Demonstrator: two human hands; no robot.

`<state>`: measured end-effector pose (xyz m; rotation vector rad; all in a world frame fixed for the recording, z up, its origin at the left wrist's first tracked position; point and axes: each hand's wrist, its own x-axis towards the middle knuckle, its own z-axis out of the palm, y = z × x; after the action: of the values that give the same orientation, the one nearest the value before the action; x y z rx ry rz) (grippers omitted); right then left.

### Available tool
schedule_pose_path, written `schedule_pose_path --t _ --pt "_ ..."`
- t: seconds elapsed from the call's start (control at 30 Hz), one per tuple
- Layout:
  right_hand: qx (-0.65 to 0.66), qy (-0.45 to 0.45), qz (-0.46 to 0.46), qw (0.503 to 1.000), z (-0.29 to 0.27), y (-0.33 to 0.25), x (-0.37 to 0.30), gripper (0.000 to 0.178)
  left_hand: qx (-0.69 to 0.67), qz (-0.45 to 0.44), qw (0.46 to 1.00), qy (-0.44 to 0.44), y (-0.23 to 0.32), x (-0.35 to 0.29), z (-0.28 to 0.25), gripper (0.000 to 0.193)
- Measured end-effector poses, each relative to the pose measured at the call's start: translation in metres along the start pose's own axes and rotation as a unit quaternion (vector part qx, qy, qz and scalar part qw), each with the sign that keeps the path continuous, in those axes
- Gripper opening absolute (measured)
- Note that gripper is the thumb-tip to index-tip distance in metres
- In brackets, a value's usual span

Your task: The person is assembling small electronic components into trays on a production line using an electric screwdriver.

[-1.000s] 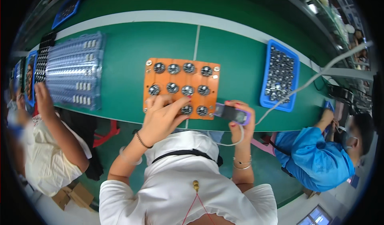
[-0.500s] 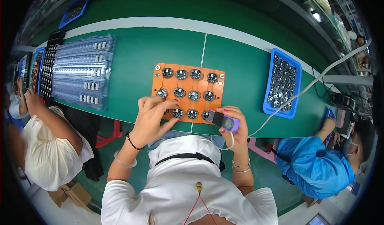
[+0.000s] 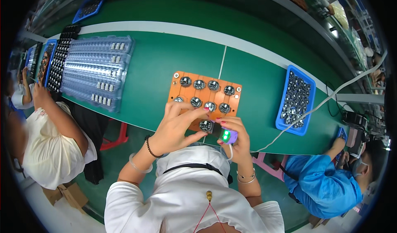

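An orange board (image 3: 215, 94) holds rows of round black-and-silver circuit modules on the green table before me. In my right hand (image 3: 241, 135) is a purple handheld device (image 3: 232, 136) with a black end, a pale cable and lit green lights. Its black end meets the edge of a round module (image 3: 206, 126) in the nearest row. My left hand (image 3: 173, 123) reaches over the board's near left part, hiding some modules. Its thumb and forefinger are spread on either side of that module, with no grip on it visible.
A blue tray (image 3: 313, 96) of loose round modules sits to the right, with a pale cable (image 3: 331, 95) passing over it. Clear plastic trays (image 3: 95, 69) and black trays (image 3: 62, 59) lie left. Co-workers sit on both sides, one in blue (image 3: 326, 179).
Green lights have come on in the purple device. It has shifted left along the near row to another module, and my left hand has moved right over the board. The whole view has shifted slightly.
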<state>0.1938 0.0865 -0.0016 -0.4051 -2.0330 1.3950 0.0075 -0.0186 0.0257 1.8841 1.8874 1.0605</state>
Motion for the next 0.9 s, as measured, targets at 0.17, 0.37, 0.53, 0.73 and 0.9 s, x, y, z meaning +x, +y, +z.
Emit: schedule_pose_path --t 0.17,0.37,0.53,0.73,0.9 --pt "0.043 0.055 0.034 0.997 0.001 0.001 0.001 0.039 0.004 -0.017 1.0 0.006 -0.005 0.002 -0.01 0.068" --pt "0.047 0.067 0.05 0.995 0.003 -0.001 0.003 0.04 0.008 -0.019 1.0 0.012 -0.002 0.005 -0.01 0.057" --pt "0.07 0.069 0.066 0.993 0.004 0.002 -0.001 0.044 0.002 -0.013 1.0 0.014 -0.004 0.002 0.001 0.047" --pt "0.125 0.158 0.16 0.966 -0.006 0.001 -0.013 0.052 0.081 -0.018 0.996 -0.004 -0.018 -0.012 0.005 0.047" --pt "0.15 0.144 0.146 0.967 -0.009 0.004 -0.009 0.046 0.105 -0.051 0.993 -0.032 -0.02 -0.016 -0.01 0.049"
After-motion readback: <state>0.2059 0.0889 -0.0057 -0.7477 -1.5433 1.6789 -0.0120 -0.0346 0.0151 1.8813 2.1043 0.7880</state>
